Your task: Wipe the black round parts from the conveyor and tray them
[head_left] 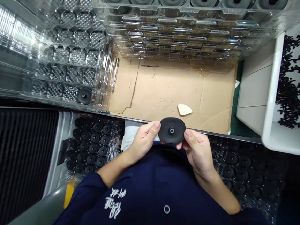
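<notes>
Between my two hands is a black oval plastic part (165,136) with a short round post at its middle, held over the table's front edge. My left hand (145,138) pinches its left end, thumb on top. The right end is gripped by my right hand (198,145), with the thumb above and fingertips showing beneath. Just beyond the part, a small cream wedge-shaped piece (184,109) lies on the cardboard sheet (163,86). A similar black part (84,95) sits in the near right corner pocket of the clear tray (65,72) at left.
Stacked clear trays (175,36) with black parts on top stand at the back. A white bin (269,116) of small black pieces is at right. A pen (115,75) lies beside the left tray. More filled trays (92,143) are below table level on both sides.
</notes>
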The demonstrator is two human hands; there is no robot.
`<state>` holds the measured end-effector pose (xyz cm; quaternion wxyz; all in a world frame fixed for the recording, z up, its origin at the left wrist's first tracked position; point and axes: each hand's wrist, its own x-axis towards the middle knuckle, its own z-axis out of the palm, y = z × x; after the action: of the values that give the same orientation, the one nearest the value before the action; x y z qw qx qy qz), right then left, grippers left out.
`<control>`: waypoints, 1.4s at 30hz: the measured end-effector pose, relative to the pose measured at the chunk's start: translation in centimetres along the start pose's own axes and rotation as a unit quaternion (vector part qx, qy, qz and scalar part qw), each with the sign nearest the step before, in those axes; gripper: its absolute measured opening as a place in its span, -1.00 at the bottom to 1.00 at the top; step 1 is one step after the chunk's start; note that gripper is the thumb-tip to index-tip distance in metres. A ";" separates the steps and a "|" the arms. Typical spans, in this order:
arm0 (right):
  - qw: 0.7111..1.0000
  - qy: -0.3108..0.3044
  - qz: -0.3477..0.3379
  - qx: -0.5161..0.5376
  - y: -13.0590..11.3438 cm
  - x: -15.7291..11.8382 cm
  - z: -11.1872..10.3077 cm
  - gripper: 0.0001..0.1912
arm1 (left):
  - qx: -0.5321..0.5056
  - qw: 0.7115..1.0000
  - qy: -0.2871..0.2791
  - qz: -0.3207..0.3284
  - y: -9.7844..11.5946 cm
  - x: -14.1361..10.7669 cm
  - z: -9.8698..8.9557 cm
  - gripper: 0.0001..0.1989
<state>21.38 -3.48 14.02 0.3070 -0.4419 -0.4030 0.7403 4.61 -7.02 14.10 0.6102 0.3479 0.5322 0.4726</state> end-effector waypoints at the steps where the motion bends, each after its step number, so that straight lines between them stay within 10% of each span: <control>1: 1.000 0.000 0.000 0.006 -0.1 -0.1 0.0 -0.53 | 0.004 1.000 0.002 -0.003 0.0 0.0 0.0 -0.49; 20: 0.999 -0.020 -0.013 0.034 -0.5 0.0 0.5 -0.53 | 0.080 0.991 0.001 0.104 1.6 -0.8 -0.1 -0.55; 42: 0.999 -0.003 0.016 0.048 -0.3 0.0 0.3 -0.53 | 0.075 0.995 -0.027 0.058 1.4 -0.8 0.2 -0.49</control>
<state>21.13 -3.45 14.42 0.3151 -0.4309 -0.3606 0.7648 4.55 -7.36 15.75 0.5682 0.4356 0.5286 0.4560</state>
